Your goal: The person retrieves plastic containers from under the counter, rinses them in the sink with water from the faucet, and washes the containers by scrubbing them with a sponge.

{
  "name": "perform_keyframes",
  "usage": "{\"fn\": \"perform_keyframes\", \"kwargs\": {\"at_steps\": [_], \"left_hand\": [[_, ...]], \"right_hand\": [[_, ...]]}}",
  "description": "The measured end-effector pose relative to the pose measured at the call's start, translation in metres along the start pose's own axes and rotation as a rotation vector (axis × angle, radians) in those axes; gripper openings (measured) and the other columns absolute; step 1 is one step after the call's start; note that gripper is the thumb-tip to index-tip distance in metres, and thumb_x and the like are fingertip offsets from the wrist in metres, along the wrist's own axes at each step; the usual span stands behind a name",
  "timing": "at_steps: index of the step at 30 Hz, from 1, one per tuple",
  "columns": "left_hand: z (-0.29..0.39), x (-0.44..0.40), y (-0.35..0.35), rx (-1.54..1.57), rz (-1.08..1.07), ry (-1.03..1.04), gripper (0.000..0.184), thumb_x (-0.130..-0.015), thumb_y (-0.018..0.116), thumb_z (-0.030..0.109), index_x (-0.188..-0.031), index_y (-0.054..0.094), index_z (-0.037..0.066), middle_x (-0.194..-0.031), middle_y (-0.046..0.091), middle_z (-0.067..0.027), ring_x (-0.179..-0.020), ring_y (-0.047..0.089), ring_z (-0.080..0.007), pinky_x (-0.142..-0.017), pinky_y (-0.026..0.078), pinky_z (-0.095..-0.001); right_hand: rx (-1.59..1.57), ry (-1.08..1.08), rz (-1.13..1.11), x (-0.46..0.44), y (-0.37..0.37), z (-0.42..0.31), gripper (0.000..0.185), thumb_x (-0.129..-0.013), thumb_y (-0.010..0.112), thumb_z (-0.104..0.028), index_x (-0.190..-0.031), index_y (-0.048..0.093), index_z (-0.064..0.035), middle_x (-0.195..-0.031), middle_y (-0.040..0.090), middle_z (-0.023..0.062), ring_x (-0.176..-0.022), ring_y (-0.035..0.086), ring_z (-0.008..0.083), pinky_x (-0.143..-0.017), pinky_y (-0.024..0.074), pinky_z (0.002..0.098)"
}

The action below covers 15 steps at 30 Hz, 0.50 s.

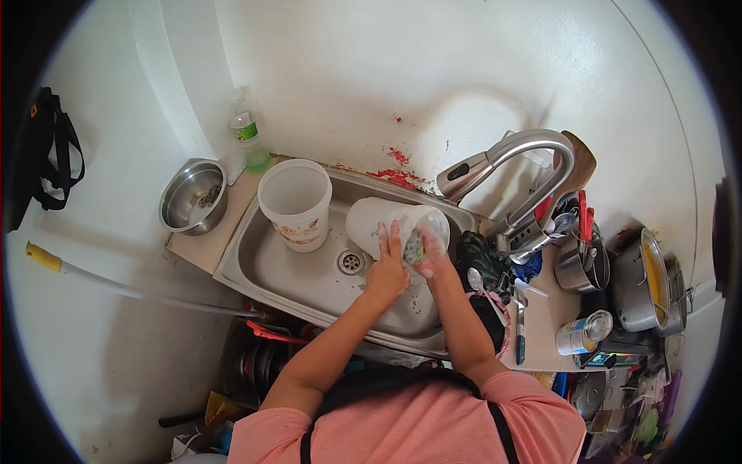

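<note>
A translucent white plastic bucket point(369, 220) is tipped on its side over the sink point(328, 290), mouth facing right. My left hand point(389, 267) grips its near side, two fingers stretched along the wall. At the rim, my right hand point(433, 259) is closed on a green scrubbing sponge point(414, 246), pressed to the bucket and blurred. I cannot make out whether part of the hand is inside the mouth. A second white bucket point(296, 193) with a printed pattern stands upright in the sink's left part, left of the drain point(352, 261).
A steel faucet point(541, 143) arches behind the right side. On the left ledge are a steel bowl point(193, 197) and a plastic bottle point(247, 131). Right counter: a knife point(520, 340), a can point(583, 334), a utensil pot point(581, 267) and large pots point(638, 282).
</note>
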<state>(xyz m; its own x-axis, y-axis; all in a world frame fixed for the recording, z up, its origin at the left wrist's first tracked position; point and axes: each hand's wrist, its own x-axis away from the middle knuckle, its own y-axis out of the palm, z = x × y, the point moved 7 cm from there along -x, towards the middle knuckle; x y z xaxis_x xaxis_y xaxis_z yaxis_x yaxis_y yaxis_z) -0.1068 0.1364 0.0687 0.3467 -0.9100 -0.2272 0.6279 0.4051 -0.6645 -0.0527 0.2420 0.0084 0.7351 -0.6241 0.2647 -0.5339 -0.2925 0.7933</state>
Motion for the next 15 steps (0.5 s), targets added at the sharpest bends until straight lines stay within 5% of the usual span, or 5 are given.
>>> {"fn": "perform_keyframes", "kwargs": {"at_steps": [3, 6, 12, 15], "left_hand": [[-0.003, 0.002, 0.0, -0.02, 0.002, 0.027, 0.095, -0.066, 0.058, 0.006, -0.142, 0.002, 0.009, -0.144, 0.007, -0.0299, -0.079, 0.058, -0.0479, -0.062, 0.051, -0.0456], [-0.002, 0.0, 0.003, -0.06, -0.025, 0.037, 0.094, -0.066, 0.058, 0.006, -0.142, 0.003, 0.008, -0.144, 0.006, -0.0306, -0.079, 0.058, -0.048, -0.062, 0.051, -0.0456], [-0.003, 0.001, 0.009, -0.038, -0.024, 0.024, 0.094, -0.066, 0.058, 0.006, -0.142, 0.003, 0.007, -0.144, 0.005, -0.0308, -0.08, 0.059, -0.048, -0.062, 0.051, -0.046], [-0.005, -0.005, 0.006, -0.074, -0.053, 0.029, 0.094, -0.066, 0.059, 0.006, -0.142, 0.004, 0.008, -0.144, 0.005, -0.0309, -0.08, 0.059, -0.048, -0.063, 0.051, -0.0457]], "right_hand": [[0.213, -0.039, 0.02, 0.012, 0.019, 0.001, 0.023, -0.084, 0.052, -0.022, -0.1, 0.059, -0.0063, -0.094, 0.065, 0.0059, -0.087, 0.063, 0.0227, -0.078, 0.0507, 0.0393], [-0.02, 0.135, -0.01, -0.001, -0.015, -0.001, 0.025, -0.085, 0.05, -0.02, -0.104, 0.059, -0.0059, -0.098, 0.064, 0.0073, -0.089, 0.062, 0.0228, -0.08, 0.0502, 0.0371], [-0.131, -0.042, 0.049, 0.002, 0.001, 0.001, 0.029, -0.086, 0.047, -0.019, -0.111, 0.057, -0.0069, -0.105, 0.062, 0.0082, -0.097, 0.06, 0.023, -0.086, 0.0475, 0.0356], [0.209, 0.011, 0.055, 0.015, 0.017, 0.009, 0.031, -0.086, 0.048, -0.019, -0.113, 0.056, -0.0066, -0.106, 0.062, 0.0081, -0.099, 0.059, 0.0237, -0.086, 0.0473, 0.0356]]}}
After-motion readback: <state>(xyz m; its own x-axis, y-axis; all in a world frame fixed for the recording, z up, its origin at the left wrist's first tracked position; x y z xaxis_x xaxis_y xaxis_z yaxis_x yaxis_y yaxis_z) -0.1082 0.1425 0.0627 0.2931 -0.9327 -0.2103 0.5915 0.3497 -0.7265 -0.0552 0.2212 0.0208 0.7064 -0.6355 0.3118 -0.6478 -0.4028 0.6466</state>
